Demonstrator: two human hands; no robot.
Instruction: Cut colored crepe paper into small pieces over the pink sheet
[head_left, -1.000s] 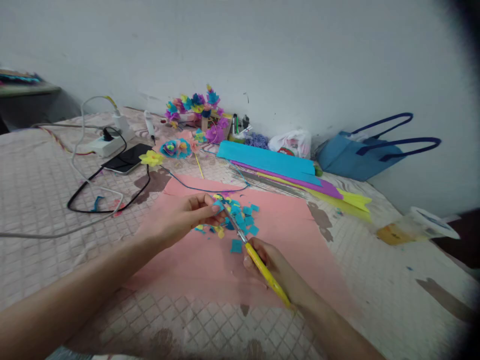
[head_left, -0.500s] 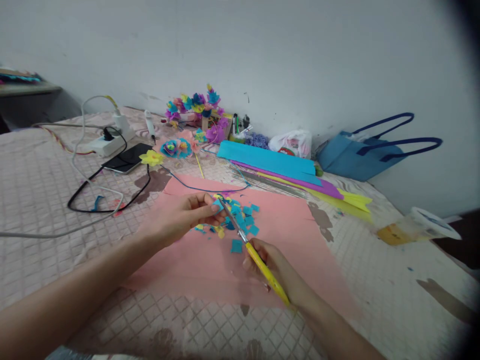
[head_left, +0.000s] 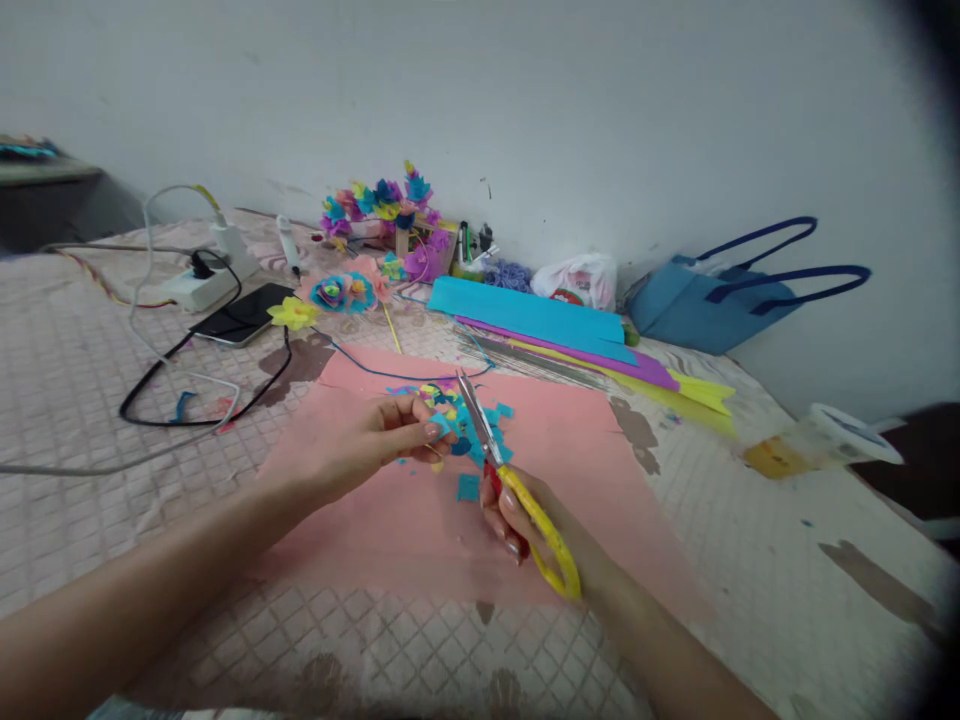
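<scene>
My left hand (head_left: 360, 445) pinches a small blue paper piece (head_left: 441, 424) above a pink paper sheet (head_left: 420, 520). My right hand (head_left: 536, 525) grips yellow-handled scissors (head_left: 517, 480), their blades pointing up and away just right of the pinched piece. Several small blue and yellow paper scraps (head_left: 469, 487) lie on the pink sheet under and around the two hands.
Blue, purple and yellow paper sheets (head_left: 540, 315) lie behind the pink one. Paper flowers (head_left: 379, 200) stand by the wall. A power strip (head_left: 199, 285), a phone (head_left: 240, 318) and cables are at left. A blue bag (head_left: 705, 300) and a plastic container (head_left: 825, 440) are at right.
The scissors have swung more upright, with the blades lifted off the blue piece and the handles nearer me. The camera view has shifted slightly. My left hand keeps its pinch.
</scene>
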